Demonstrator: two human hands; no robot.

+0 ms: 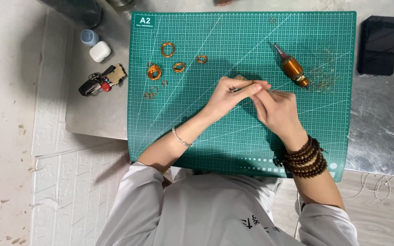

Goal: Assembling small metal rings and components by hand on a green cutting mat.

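A green gridded cutting mat (251,136), matte with white ruled lines, is laid over a dull grey metal tabletop (379,136).

Near the mat's upper left corner, several small rings of copper wire (168,49) are scattered: shiny, orange, round, of differing size. Toward the upper right edge a motor armature (293,69) is seen lying tilted, cylindrical, wound in glossy copper, with a steel shaft end; loose thin wire strands (322,82) are tangled just beside it.

At mat centre, left hand (229,96) and right hand (277,111) are brought together, fingertips touching. The left fingers are pinched shut on a small copper wire piece (240,78), barely visible above the knuckles; the right fingers are curled closed against the left fingertips, and whether wire is gripped there cannot be told.

The right wrist is wrapped in dark wooden beads (306,159); a thin metal bangle (181,138) is worn on the left.

Off the mat's left edge: keys (99,82), a white earbud case (100,51). Off the right edge: a black phone (378,44).
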